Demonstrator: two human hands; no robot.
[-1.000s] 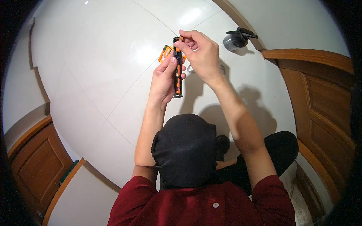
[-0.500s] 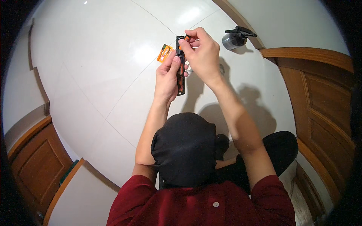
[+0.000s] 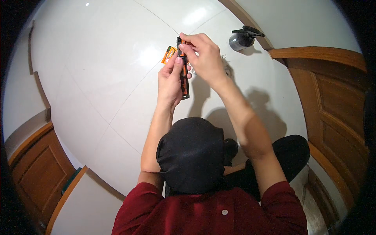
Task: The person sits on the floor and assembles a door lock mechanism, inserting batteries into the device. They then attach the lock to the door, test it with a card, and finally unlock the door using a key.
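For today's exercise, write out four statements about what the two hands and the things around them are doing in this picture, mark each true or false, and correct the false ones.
1. Both hands hold the slim black-and-orange tool. True.
2. The left hand grips the tool's top end. False: the right hand pinches the top; the left hand holds the shaft lower down.
3. A grey and black device rests on the white tiled floor. True.
4. The right hand touches that device. False: it is apart from it.
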